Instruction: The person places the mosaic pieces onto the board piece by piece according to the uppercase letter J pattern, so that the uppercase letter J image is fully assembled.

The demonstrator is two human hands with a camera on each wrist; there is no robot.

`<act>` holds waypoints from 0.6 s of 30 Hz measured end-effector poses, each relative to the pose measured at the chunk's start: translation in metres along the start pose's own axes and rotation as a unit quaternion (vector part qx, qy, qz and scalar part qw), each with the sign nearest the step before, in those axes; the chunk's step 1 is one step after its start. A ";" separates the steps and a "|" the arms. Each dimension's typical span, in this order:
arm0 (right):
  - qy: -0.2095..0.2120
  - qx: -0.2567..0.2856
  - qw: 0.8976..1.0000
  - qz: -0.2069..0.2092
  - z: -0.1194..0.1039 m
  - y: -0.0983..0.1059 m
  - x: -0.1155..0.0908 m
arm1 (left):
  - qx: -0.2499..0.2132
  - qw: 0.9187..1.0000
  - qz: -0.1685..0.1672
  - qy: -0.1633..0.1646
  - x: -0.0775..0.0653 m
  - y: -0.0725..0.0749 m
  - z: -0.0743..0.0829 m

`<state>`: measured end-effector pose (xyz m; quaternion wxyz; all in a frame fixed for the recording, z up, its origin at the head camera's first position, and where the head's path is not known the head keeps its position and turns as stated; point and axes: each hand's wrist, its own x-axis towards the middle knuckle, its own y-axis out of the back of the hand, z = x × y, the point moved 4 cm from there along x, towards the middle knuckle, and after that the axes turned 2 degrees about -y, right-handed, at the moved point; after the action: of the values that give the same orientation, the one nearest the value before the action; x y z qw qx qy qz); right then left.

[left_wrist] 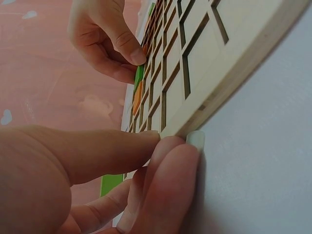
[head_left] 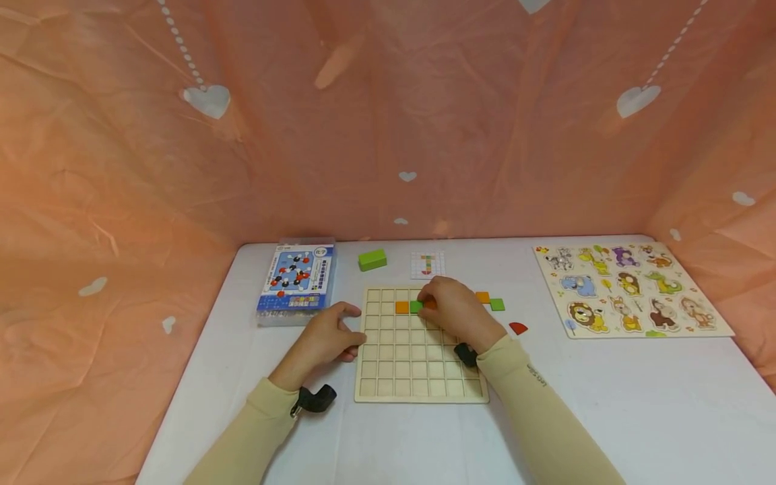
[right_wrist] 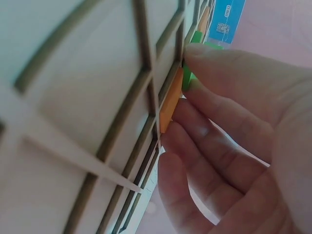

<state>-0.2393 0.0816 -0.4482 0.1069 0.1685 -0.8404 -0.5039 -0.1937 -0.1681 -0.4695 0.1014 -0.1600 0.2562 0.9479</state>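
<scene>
Well, from the head view the pale wooden board (head_left: 395, 369), shallow squares ridged across it, lies on the white cloth (head_left: 261, 404). A flat orange tile (head_left: 402, 308) and a green tile (head_left: 415, 307) sit side by side near its top; the right hand (head_left: 459, 311) covers part of the row. Beyond that hand lie a red wedge (head_left: 518, 328), round-edged, and two loose squares (head_left: 497, 304), partly hidden. Creased pink fabric (head_left: 388, 135) hangs behind.

From the left wrist, the left hand (head_left: 324, 335) pinches the board's smooth rim between thumb and fingers; the board's far end is cut off.

From the right wrist, thumb and forefinger stand close together at green, with a second orange tile (right_wrist: 170, 105) just beside. Whether they grip or merely press, I can't tell; the nearest squares blur.
</scene>
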 end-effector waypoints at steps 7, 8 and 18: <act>0.000 0.001 1.000 -0.001 0.000 0.000 0.001 | 0.000 1.000 0.000 -0.003 0.001 0.000 0.001; -0.001 0.001 1.000 -0.002 -0.001 0.000 0.001 | -0.001 1.000 0.000 -0.003 0.001 0.000 0.000; -0.001 0.003 1.000 -0.001 0.000 -0.001 0.001 | -0.002 1.000 0.000 0.001 0.001 0.000 0.000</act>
<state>-0.2397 0.0810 -0.4492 0.1052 0.1690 -0.8417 -0.5019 -0.1942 -0.1680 -0.4704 0.1006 -0.1611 0.2544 0.9483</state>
